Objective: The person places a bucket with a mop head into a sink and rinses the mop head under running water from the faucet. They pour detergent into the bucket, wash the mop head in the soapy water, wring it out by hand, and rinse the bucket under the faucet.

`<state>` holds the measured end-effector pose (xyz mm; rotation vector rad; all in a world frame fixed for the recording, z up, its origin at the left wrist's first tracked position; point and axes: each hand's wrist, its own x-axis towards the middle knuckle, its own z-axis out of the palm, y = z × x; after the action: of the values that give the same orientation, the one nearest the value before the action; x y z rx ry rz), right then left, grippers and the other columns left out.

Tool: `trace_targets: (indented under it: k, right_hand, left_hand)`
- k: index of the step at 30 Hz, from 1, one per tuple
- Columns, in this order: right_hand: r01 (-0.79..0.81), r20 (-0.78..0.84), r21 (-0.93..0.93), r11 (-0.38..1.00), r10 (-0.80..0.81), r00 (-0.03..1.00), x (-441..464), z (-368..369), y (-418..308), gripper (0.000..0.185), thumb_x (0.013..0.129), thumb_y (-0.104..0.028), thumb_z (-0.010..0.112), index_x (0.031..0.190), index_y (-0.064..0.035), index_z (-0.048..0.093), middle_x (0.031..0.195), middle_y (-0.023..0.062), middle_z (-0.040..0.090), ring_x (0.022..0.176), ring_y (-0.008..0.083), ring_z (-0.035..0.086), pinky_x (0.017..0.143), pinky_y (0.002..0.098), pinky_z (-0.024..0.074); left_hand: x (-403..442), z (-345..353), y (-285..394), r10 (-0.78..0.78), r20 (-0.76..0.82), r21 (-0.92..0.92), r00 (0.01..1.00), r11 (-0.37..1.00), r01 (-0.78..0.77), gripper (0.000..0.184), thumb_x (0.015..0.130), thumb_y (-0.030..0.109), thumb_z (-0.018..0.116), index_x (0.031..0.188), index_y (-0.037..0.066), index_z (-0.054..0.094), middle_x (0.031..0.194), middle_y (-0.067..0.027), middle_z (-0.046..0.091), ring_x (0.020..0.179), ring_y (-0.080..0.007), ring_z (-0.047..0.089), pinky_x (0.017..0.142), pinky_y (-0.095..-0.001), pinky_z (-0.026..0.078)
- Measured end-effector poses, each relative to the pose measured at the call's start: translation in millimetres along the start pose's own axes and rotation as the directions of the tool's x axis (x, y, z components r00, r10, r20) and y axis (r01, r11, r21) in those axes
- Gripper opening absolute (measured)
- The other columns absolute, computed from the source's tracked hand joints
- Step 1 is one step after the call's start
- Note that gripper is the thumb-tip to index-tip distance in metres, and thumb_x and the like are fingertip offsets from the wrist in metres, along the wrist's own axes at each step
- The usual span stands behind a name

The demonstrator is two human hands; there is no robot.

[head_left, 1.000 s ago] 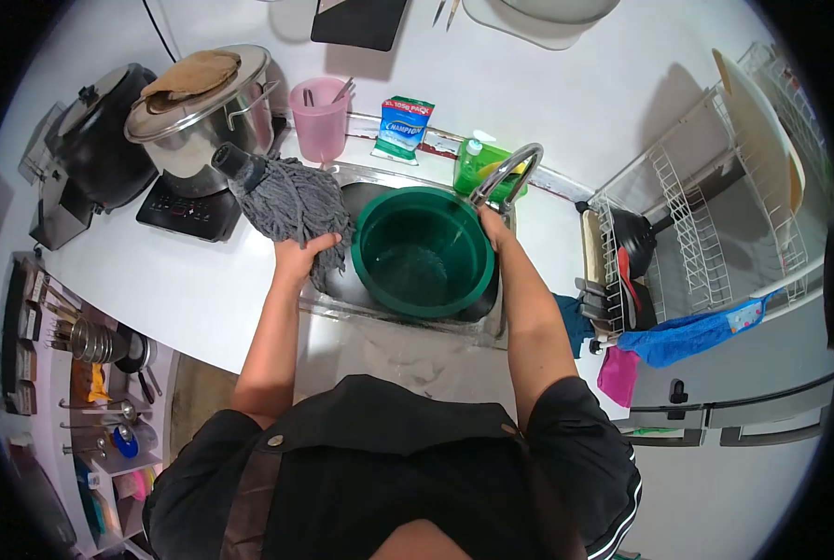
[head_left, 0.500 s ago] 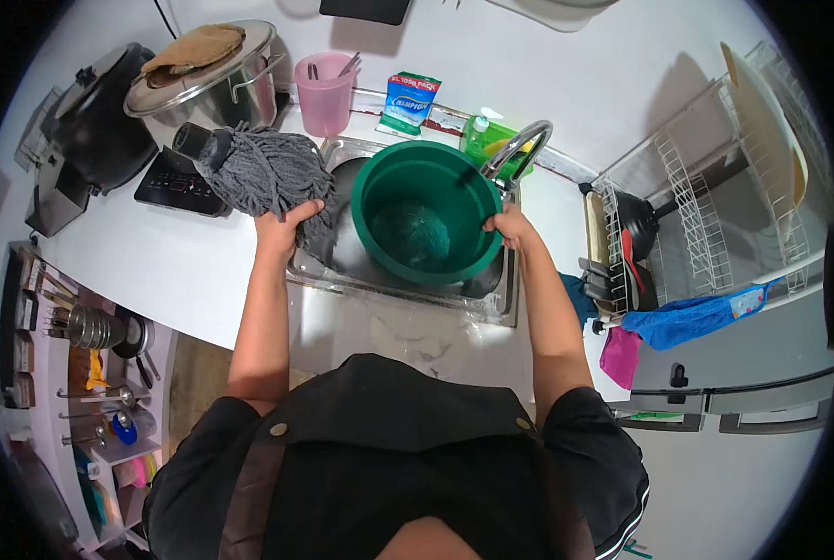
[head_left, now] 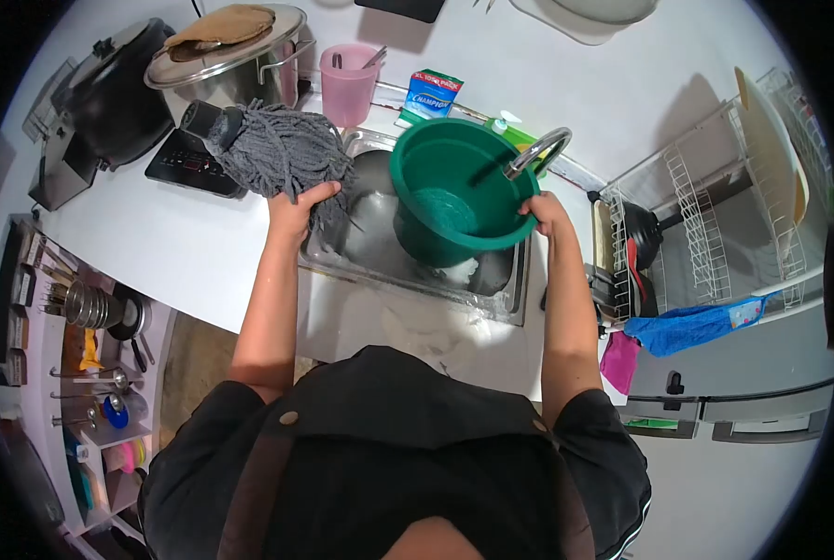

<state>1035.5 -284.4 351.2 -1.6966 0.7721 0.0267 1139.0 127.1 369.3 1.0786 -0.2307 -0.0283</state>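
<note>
My left hand is closed around a grey string mop head, holding it at the left edge of the sink. A dark round socket sticks out of the mop head's left end. With my right hand I grip the right rim of a green plastic basin. The basin is tilted over the steel sink, and a little water shows in its bottom. The curved faucet reaches over the basin's right rim. Suds lie in the sink.
Behind the sink stand a pink cup with utensils, a Champion detergent pack and a partly hidden green bottle. A steel pot and a black induction cooker are on the left. A wire dish rack stands right.
The basin has moved up and right and tilted, uncovering more of the sink and its suds. My left hand keeps hold of the mop head. The view has shifted slightly.
</note>
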Motion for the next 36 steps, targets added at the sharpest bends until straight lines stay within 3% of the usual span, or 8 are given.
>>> trace_targets:
  k: [4,6,13,20,28,30,32,36]
  right_hand:
    - [0.15,-0.034,-0.29,0.945,-0.166,0.985,8,33,2,0.017,0.058,-0.005,0.055,0.073,0.0015,0.061,0.067,0.0155,0.061,0.055,0.0282,0.059,0.048,0.0366,0.0475]
    - [0.261,-0.148,-0.825,0.501,-0.637,0.756,-35,67,-37,0.024,0.062,-0.013,0.055,0.081,0.0006,0.061,0.077,0.0215,0.062,0.072,0.0366,0.061,0.063,0.0425,0.0498]
    - [0.186,0.027,-0.954,0.235,-0.551,0.834,-33,85,-67,0.073,0.07,-0.014,0.054,0.137,-0.0161,0.025,0.098,0.0231,0.058,0.088,0.0365,0.058,0.077,0.0424,0.0487]
    - [0.272,0.166,-0.949,0.158,-0.483,0.86,-43,87,-54,0.06,0.069,-0.013,0.052,0.129,-0.0159,0.042,0.095,0.0239,0.06,0.084,0.0339,0.061,0.076,0.0414,0.0493]
    - [0.342,0.439,-0.774,0.533,0.062,0.896,-94,122,-105,0.04,0.066,-0.031,0.069,0.084,0.0027,0.058,0.063,0.0173,0.06,0.05,0.0199,0.061,0.046,0.0276,0.0485]
    - [0.461,0.501,-0.801,0.382,0.007,0.865,-97,130,-107,0.054,0.061,-0.042,0.075,0.087,0.0024,0.056,0.062,0.017,0.059,0.052,0.0221,0.06,0.052,0.0305,0.0491]
    - [0.691,0.678,-0.721,-0.051,-0.256,0.689,-74,135,-98,0.06,0.059,-0.044,0.076,0.091,0.0024,0.056,0.064,0.0169,0.059,0.054,0.0242,0.061,0.059,0.0344,0.0486]
    - [0.513,0.513,-0.853,0.098,-0.025,0.858,-65,147,-86,0.064,0.058,-0.044,0.077,0.096,0.0033,0.057,0.061,0.0158,0.059,0.063,0.0274,0.063,0.058,0.0362,0.0497]
  left_hand:
    - [3,3,-2,-0.07,0.029,-0.011,0.997,0.997,0.07,0.038,0.055,-0.009,0.066,0.092,-0.002,0.058,0.087,-0.0103,0.061,0.078,-0.0225,0.06,0.075,-0.0331,0.049]
    - [2,2,0,-0.1,0.051,-0.004,0.994,0.995,0.1,0.047,0.054,-0.006,0.072,0.097,-0.002,0.054,0.091,-0.0086,0.058,0.081,-0.0207,0.057,0.075,-0.0315,0.047]
    - [-2,-3,-5,-0.033,0.046,0.026,0.998,0.999,0.031,0.042,0.054,-0.006,0.072,0.092,-0.001,0.056,0.09,-0.0081,0.059,0.08,-0.02,0.058,0.073,-0.0305,0.047]
    - [0,-1,-5,-0.082,0.014,-0.054,0.996,0.995,0.083,0.03,0.056,-0.008,0.067,0.086,-0.003,0.061,0.085,-0.0108,0.063,0.075,-0.0229,0.061,0.073,-0.0323,0.049]
    - [-1,-7,4,-0.05,0.067,0.066,0.997,0.997,0.045,0.042,0.055,-0.006,0.07,0.095,-0.002,0.058,0.091,-0.0086,0.061,0.083,-0.0222,0.059,0.076,-0.032,0.047]
    - [-3,-7,10,-0.043,0.065,0.062,0.997,0.997,0.039,0.045,0.053,-0.005,0.073,0.095,-0.003,0.055,0.093,-0.0092,0.06,0.084,-0.0209,0.058,0.077,-0.0306,0.047]
    - [-4,-9,11,-0.068,0.058,0.015,0.996,0.998,0.067,0.044,0.053,-0.005,0.073,0.094,-0.003,0.056,0.092,-0.0092,0.06,0.083,-0.0209,0.058,0.076,-0.0305,0.047]
    - [-4,-14,15,-0.157,0.04,0.002,0.987,0.988,0.157,0.042,0.053,-0.006,0.073,0.092,-0.003,0.056,0.091,-0.0093,0.06,0.081,-0.0207,0.058,0.074,-0.0304,0.048]
